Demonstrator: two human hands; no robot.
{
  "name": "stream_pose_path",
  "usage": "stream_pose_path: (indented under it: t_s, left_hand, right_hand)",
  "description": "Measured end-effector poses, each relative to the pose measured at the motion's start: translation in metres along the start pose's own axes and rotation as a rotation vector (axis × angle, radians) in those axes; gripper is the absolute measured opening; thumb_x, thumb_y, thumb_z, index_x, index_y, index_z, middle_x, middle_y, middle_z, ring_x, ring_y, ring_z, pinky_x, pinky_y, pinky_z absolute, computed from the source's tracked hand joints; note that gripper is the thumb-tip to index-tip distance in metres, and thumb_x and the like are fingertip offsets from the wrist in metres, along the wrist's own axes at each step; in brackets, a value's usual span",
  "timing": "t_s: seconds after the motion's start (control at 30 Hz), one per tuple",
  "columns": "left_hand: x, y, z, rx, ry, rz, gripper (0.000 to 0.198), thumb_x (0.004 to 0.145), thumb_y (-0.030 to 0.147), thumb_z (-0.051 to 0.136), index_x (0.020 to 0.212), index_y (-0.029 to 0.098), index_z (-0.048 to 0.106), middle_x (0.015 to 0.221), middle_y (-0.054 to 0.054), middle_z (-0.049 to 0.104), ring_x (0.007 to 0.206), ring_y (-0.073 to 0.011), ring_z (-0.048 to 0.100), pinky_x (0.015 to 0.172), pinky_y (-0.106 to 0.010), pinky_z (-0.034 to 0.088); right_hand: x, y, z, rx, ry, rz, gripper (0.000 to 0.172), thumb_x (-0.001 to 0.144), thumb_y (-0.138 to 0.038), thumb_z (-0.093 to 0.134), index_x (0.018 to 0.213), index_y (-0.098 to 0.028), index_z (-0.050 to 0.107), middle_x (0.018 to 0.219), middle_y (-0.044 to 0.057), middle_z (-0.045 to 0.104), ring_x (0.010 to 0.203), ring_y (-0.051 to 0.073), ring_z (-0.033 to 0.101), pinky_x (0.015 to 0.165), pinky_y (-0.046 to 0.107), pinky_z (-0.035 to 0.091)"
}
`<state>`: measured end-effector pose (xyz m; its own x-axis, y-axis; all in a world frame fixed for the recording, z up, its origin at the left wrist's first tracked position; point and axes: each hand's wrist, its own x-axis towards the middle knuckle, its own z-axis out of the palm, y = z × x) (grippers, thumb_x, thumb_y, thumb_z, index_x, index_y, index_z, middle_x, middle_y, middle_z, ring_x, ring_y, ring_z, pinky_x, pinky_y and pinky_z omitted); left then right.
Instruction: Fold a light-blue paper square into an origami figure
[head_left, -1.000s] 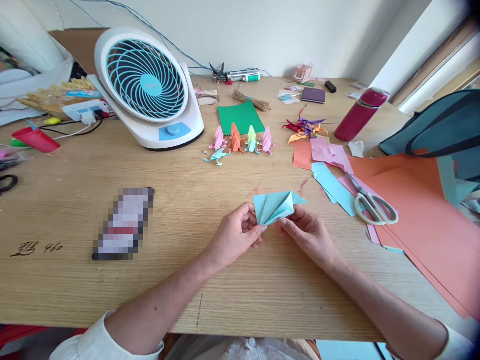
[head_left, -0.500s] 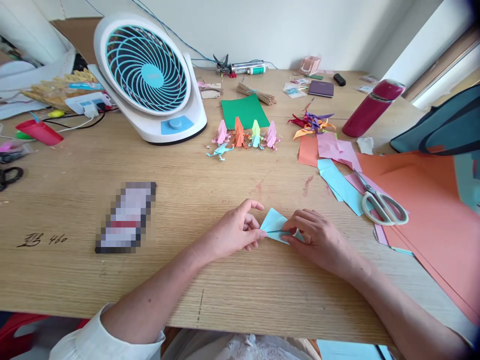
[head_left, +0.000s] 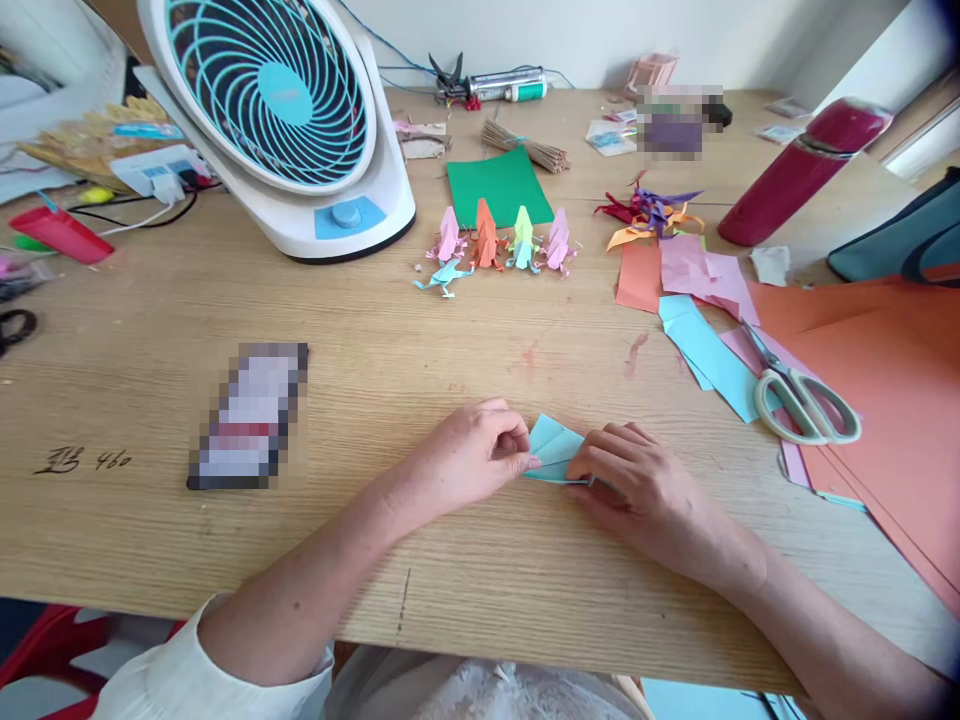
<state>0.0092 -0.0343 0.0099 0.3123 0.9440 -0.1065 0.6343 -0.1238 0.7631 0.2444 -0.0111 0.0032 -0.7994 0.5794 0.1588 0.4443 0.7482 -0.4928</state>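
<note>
Fingers (head_left: 516,463) of the left hand (head_left: 465,455) are pinched on the left side of a folded piece of light blue paper (head_left: 553,443), thumb over its near corner. Opposite them, the right hand (head_left: 649,490) grips the paper's right end, fingers curled over it and hiding that part from me. The paper sits just below and right of the middle of the frame, low over the wooden surface (head_left: 360,400); whether it touches the wood I can't tell. A crease runs across it, and one flap fans toward the top of the frame.

Above the hands, near the upper middle, four upright folded figures (head_left: 486,235) make a row: pink, orange, yellow-green over blue, and pink again. A light blue figure (head_left: 445,276) lies just in front of them, at their left end. Behind the row is a green sheet (head_left: 499,188), and to its left a white fan (head_left: 352,215) fills the upper left.

Over on the right, white-handled scissors (head_left: 806,405) rest on coloured paper beside some light blue strips (head_left: 709,355), with a large orange sheet (head_left: 900,400) reaching the frame's edge. A magenta bottle (head_left: 802,175) stands tilted-looking in the upper right. At left of centre lies a dark-edged slab (head_left: 251,415), its face blurred out.
</note>
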Motion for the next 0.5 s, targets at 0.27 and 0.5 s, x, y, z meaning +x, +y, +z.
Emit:
stream_pose_path:
  t_s: [0.27,0.5]
  left_hand:
    - [-0.01,0.015,0.0,0.185,-0.09,-0.093,0.016,0.077,0.029,0.076,0.076,0.02,0.063,0.085,0.004,0.061,0.076,-0.0139,0.058,0.065,-0.027,0.037]
    - [-0.011,0.019,0.001,0.244,-0.108,-0.094,0.014,0.088,0.021,0.063,0.074,0.019,0.062,0.082,0.002,0.06,0.074,-0.013,0.057,0.064,-0.027,0.036]
  right_hand:
    - [-0.004,-0.002,0.0,-0.07,-0.021,-0.039,0.016,0.097,-0.015,0.05,0.083,-0.018,0.056,0.075,0.0,0.055,0.068,0.015,0.047,0.069,0.03,0.031]
    - [-0.003,-0.003,0.0,-0.087,-0.031,-0.045,0.017,0.097,-0.015,0.049,0.081,-0.019,0.054,0.075,0.001,0.055,0.068,0.015,0.046,0.068,0.029,0.031]
